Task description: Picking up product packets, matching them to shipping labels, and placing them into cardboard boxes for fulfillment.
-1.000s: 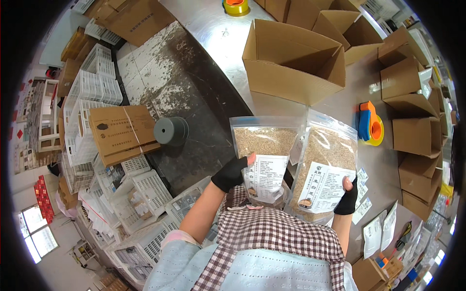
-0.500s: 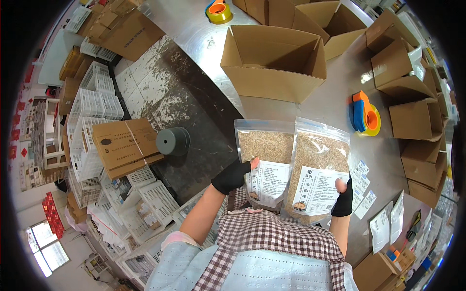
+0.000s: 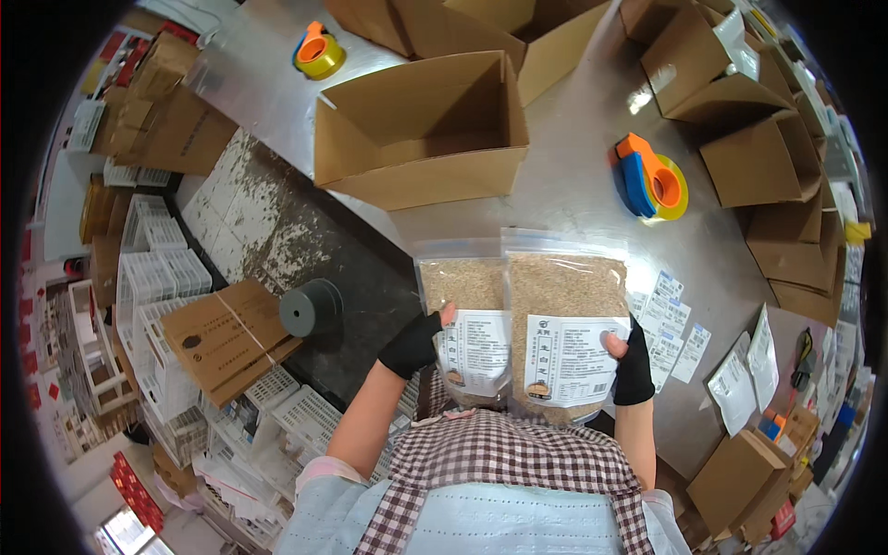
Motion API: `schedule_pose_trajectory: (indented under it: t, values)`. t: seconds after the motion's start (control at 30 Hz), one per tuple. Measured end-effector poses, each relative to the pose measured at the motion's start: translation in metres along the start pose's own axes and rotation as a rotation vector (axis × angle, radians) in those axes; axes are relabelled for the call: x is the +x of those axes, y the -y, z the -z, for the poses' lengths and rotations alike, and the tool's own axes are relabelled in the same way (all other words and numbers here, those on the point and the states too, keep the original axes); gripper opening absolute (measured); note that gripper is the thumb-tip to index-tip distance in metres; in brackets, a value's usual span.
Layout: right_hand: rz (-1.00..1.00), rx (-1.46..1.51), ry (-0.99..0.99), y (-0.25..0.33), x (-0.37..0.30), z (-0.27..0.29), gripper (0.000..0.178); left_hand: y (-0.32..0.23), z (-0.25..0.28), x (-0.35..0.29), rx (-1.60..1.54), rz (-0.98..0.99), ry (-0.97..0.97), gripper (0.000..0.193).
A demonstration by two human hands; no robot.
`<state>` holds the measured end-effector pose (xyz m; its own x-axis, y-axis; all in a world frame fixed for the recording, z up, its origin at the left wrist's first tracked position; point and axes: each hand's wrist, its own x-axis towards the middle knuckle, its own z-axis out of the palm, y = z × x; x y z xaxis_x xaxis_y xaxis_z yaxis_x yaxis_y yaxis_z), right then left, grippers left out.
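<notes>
The step in hand appears to be holding and presenting two filled pouches together, label side up. The left hand (image 3: pixel 413 345), in a black fingerless glove, is partly closed around the outer edge of a clear plastic zip-top pouch of pale tan grains with a white printed label (image 3: pixel 465 285), its thumb on the front. The right hand (image 3: pixel 635 365), gloved alike, grips the outer edge of a second, larger-looking clear pouch of the same grains (image 3: pixel 568 283), thumb over its label; the fingers behind both pouches are hidden. The pouches are side by side in front of the checked apron (image 3: pixel 513 449), inner edges meeting, tops toward an open brown cardboard box (image 3: pixel 421 180) on the shiny metal counter (image 3: pixel 573 199). Both are outside that box and well apart from its near wall. As a judgement, any next move calls for firm holds on both outer edges, with the pouches kept together and their soft, heavy-looking lower ends prevented from sagging.
</notes>
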<state>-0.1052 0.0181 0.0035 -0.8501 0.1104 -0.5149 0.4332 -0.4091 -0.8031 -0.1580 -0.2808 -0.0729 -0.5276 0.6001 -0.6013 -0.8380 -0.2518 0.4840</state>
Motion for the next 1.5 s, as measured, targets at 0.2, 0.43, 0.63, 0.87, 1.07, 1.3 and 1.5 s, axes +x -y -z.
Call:
schedule_pose_trajectory:
  t: [0.2, 0.43, 0.63, 0.87, 1.07, 1.3, 1.5]
  values:
    - [0.007, -0.012, -0.007, -0.004, 0.006, 0.004, 0.061, -0.011, 0.008, 0.021, -0.023, 0.049, -0.057, 0.049]
    - [0.011, -0.084, -0.118, -0.045, 0.067, 0.044, 0.045, -0.015, -0.006, 0.057, 1.123, -0.571, -0.683, 0.036]
    - [-0.023, -0.034, -0.166, -0.055, 0.071, 0.051, 0.039, 0.015, -0.035, 0.061, 1.885, -0.686, -0.290, 0.054]
    - [0.104, -0.098, -0.254, -0.025, 0.040, 0.042, 0.039, 0.002, -0.046, 0.066, 2.022, -0.575, -0.327, 0.061]
    - [0.162, -0.041, -0.288, -0.015, 0.013, 0.046, 0.049, 0.012, 0.013, 0.048, 1.078, -0.804, -0.903, 0.036]
    - [0.052, 0.186, -0.157, -0.027, 0.011, 0.025, 0.053, 0.017, 0.035, 0.040, 0.909, -0.237, -0.579, 0.042]
    - [-0.062, 0.202, 0.071, -0.073, 0.058, -0.050, 0.049, 0.022, 0.058, 0.046, 0.708, -0.254, -0.388, 0.041]
